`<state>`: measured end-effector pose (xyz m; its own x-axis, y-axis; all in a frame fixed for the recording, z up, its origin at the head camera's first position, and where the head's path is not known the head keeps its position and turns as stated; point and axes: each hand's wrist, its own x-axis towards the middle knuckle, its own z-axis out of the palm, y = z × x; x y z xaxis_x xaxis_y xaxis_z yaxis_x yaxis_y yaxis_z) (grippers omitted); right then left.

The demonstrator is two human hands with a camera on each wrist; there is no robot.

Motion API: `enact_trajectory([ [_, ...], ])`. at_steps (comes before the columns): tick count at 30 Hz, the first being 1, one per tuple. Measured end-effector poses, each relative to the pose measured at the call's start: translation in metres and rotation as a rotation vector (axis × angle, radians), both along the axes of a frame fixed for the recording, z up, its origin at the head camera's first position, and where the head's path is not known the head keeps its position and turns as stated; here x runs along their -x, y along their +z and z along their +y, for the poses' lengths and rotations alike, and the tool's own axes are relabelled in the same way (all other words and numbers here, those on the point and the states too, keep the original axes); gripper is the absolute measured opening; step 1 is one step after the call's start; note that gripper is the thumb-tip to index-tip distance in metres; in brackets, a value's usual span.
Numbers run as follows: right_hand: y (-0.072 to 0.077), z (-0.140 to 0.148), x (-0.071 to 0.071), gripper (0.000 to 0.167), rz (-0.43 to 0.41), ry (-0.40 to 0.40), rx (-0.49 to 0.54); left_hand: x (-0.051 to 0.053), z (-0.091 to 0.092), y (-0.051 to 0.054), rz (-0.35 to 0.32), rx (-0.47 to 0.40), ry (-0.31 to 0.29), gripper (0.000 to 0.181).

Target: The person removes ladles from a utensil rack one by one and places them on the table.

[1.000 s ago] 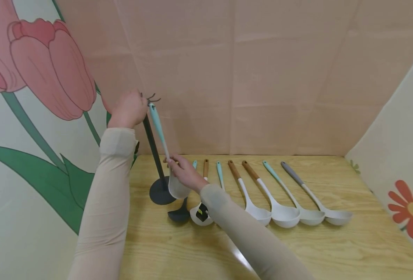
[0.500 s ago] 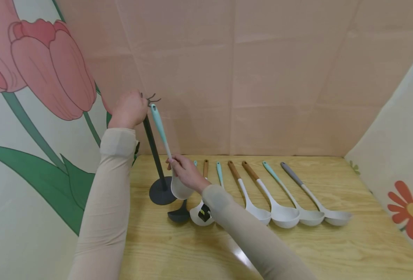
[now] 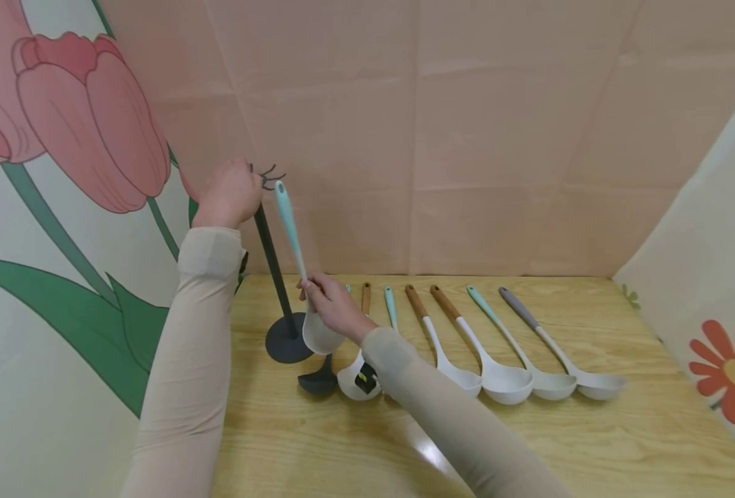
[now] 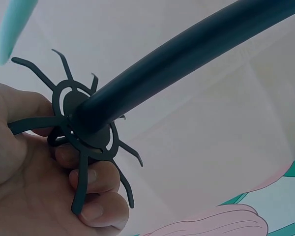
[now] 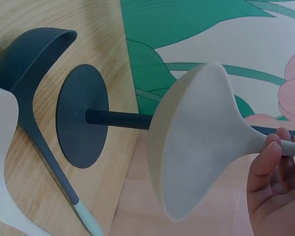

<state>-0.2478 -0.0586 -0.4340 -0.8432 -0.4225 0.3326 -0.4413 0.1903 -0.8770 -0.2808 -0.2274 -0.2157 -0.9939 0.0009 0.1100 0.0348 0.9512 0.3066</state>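
Observation:
A black stand (image 3: 272, 263) with a round base rises at the left of the table. My left hand (image 3: 230, 194) holds its top, fingers curled round the ring of hooks (image 4: 83, 118). My right hand (image 3: 336, 304) pinches a ladle (image 5: 201, 142) by its thin white neck, its pale bowl low and its turquoise handle (image 3: 287, 214) pointing up. In the left wrist view that handle's end stays beside a hook tip, with a small gap between them. The bowl hangs in front of the stand's pole and above the table.
A row of ladles lies on the wooden table (image 3: 317, 449): a dark-bowled one (image 3: 319, 380), several white ones with brown or turquoise handles, and a grey-handled one (image 3: 556, 342) at the right end. A pink-covered wall (image 3: 467, 138) stands behind; a tulip-printed wall (image 3: 62, 311) borders the left.
The ladle's handle end has shifted slightly right, away from the hooks, and my right hand has moved a little right with it. My left hand has stayed on the stand's top.

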Motion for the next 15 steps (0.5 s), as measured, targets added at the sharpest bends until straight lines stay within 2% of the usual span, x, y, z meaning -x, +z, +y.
enact_trajectory([
  [15, -0.0043, 0.0044, -0.0002, 0.027, 0.018, -0.002, 0.004, 0.0005, -0.0021, -0.003, 0.026, -0.008, -0.004, 0.044],
])
